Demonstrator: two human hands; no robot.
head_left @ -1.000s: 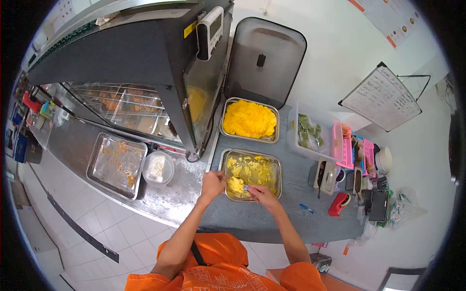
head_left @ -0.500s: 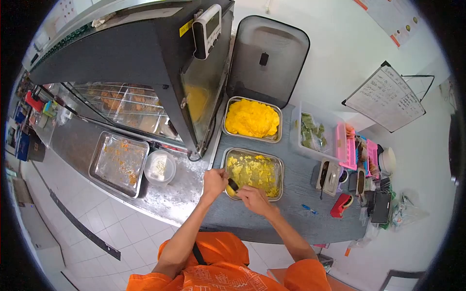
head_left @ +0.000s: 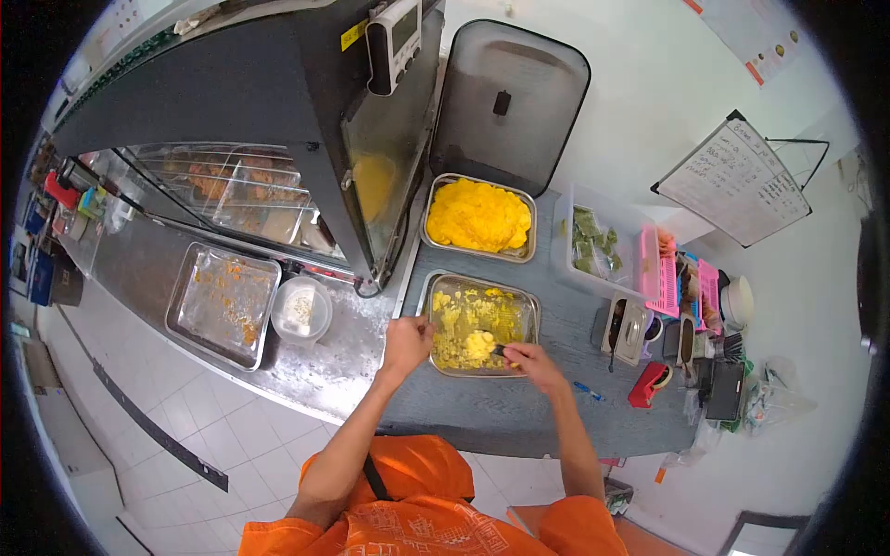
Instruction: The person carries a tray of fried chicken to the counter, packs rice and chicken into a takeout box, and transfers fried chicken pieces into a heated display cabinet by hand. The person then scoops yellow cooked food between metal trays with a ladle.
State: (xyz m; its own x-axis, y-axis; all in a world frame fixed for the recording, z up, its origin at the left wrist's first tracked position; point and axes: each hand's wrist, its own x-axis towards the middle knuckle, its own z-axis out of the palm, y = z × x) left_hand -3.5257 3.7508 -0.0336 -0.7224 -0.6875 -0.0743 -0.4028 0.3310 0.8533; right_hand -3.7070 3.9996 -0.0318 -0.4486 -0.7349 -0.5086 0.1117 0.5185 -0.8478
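A metal tray (head_left: 536, 320) with scraps and smears of yellow mash lies on the dark counter in front of me. My left hand (head_left: 408, 343) is closed on its left rim near the front corner. In my right hand (head_left: 538, 364), at the tray's front right, is a black-handled utensil (head_left: 500, 350). Its head is hidden under a pale yellow lump of mash (head_left: 479, 346) over the tray. Just behind stands a second metal tray (head_left: 436, 243), heaped with bright yellow mash (head_left: 477, 215).
A dark lid (head_left: 510, 69) leans on the wall. At left are a glass-fronted warming cabinet (head_left: 232, 102), a used metal tray (head_left: 181, 306) and a round plastic tub (head_left: 302, 312). At right stand a clear bin (head_left: 561, 250), pink baskets (head_left: 658, 278) and a red tape dispenser (head_left: 646, 386).
My right hand has moved right, away from my left hand, with the utensil. A lump of mash now shows on its head. My left hand stays by the tray's left edge.
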